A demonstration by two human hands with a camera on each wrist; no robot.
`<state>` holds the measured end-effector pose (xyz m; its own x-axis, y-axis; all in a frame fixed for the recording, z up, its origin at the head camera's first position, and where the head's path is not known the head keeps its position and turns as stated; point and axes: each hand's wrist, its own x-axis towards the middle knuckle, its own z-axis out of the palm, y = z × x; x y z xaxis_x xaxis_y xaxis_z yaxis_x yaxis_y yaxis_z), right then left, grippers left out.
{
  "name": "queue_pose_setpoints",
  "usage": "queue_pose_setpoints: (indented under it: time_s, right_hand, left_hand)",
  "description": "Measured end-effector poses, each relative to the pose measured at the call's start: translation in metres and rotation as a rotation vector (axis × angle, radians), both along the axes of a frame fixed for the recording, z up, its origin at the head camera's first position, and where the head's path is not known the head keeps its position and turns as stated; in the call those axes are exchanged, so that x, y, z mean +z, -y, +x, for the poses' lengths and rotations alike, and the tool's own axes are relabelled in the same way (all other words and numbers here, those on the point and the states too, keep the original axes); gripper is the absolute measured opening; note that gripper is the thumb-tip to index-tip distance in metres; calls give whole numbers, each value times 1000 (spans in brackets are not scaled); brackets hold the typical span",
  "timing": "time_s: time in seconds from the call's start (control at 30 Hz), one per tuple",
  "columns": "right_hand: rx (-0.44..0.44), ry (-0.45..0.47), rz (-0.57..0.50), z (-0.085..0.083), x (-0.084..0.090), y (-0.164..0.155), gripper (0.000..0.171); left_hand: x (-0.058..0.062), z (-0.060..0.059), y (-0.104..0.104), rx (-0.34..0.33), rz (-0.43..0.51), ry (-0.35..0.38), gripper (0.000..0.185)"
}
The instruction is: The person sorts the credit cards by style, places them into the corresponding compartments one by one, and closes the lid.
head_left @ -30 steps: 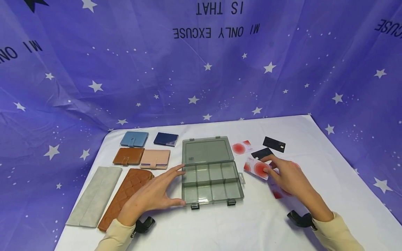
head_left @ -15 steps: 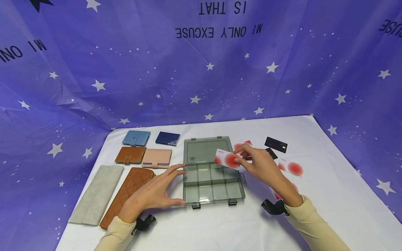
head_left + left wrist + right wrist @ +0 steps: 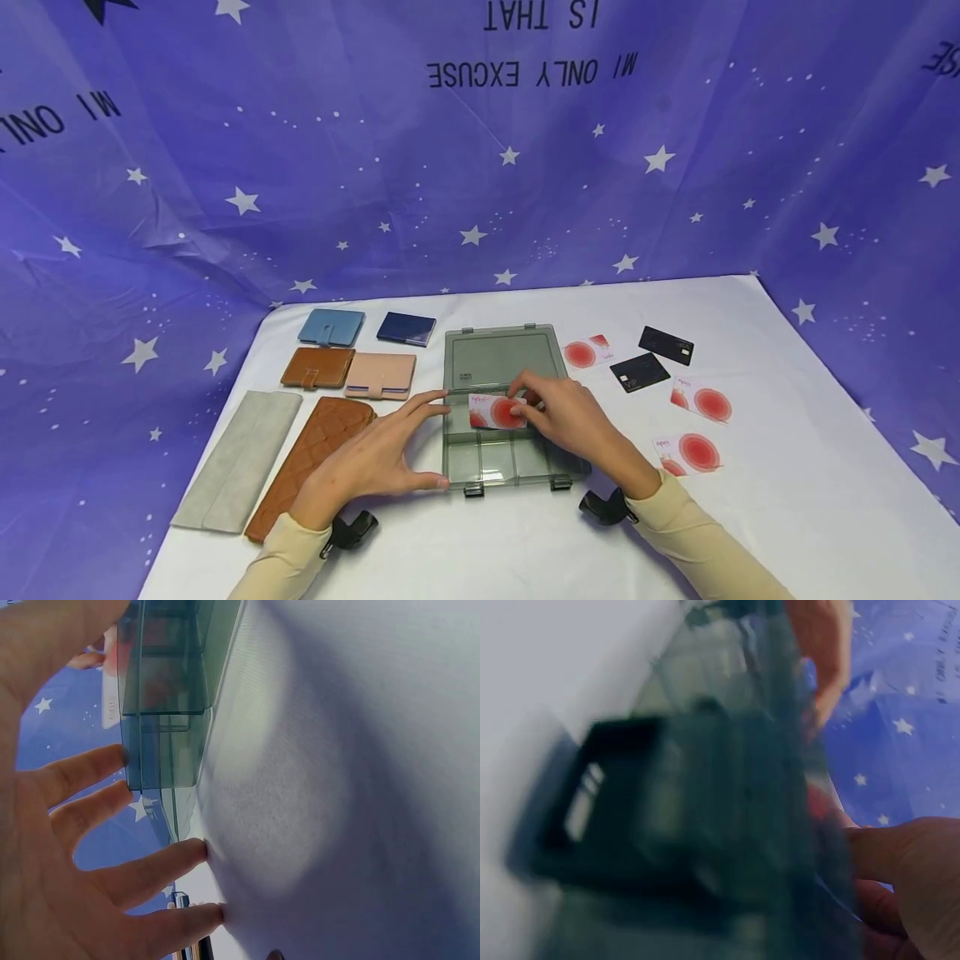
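Note:
A translucent grey-green compartment box (image 3: 495, 459) lies with its lid laid back on the white table. My right hand (image 3: 577, 421) pinches a white card with red circles (image 3: 487, 412) by its right end, flat over the back row of compartments. At the box's left side, my left hand (image 3: 373, 458) is spread, its index fingertip and thumb right at the wall. In the left wrist view, straight fingers (image 3: 90, 769) meet the box wall (image 3: 169, 750). The right wrist view is blurred, with a dark latch (image 3: 607, 802) filling its front.
Two black cards (image 3: 640, 372) and several red-circle cards (image 3: 701, 398) lie right of the box. On the left are a blue wallet (image 3: 332, 327), a navy card holder (image 3: 406, 328), a brown wallet (image 3: 318, 367), a pink wallet (image 3: 380, 375), a woven brown purse (image 3: 311, 454) and a grey pouch (image 3: 238, 462).
My right hand has carried the red-circle card leftward from the loose cards to over the box's back compartments. My left hand stays at the box's left side.

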<state>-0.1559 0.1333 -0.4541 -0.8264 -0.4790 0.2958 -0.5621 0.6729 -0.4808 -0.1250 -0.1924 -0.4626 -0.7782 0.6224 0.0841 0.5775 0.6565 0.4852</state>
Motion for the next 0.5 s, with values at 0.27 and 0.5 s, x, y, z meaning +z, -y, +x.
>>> queue_pose_setpoints:
  time_s: [0.27,0.5]
  right_hand:
    - [19,-27,48,5,-10,9,18]
    - [19,-9,152,9,-12,14,25]
  left_hand:
    - [2,1,-3,0,6,15,95]
    - [0,0,-1,5,18,-4,92]
